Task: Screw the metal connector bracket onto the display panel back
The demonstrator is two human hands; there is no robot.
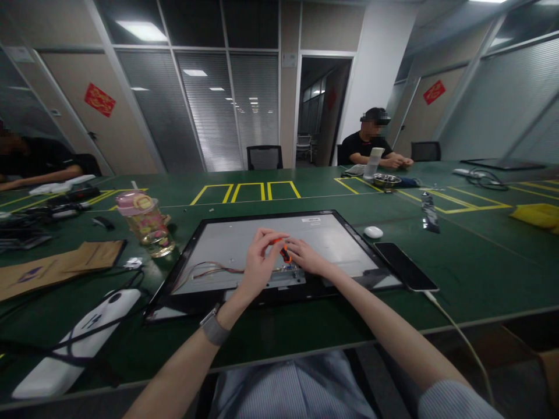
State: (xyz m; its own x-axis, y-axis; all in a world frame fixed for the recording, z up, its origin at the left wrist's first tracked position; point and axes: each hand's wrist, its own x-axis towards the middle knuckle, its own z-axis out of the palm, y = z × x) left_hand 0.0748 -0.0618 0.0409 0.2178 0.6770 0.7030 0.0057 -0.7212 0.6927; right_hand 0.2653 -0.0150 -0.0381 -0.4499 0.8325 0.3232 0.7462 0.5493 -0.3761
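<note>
Your left hand (262,256) pinches the top of the orange-and-black tool (286,254), tilted over the display panel (338,241) near the edge closest to you; your right hand (304,256) sits low over the panel, fingers beside the tool, can't tell if gripping; wires (216,265) on panel's left half, phone (405,265) right of panel, bottle (151,227) left

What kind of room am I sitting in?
Probably an office or meeting room used as a workspace: there's a long green table marked with yellow lines, a chair, and blinds behind glass.
</note>
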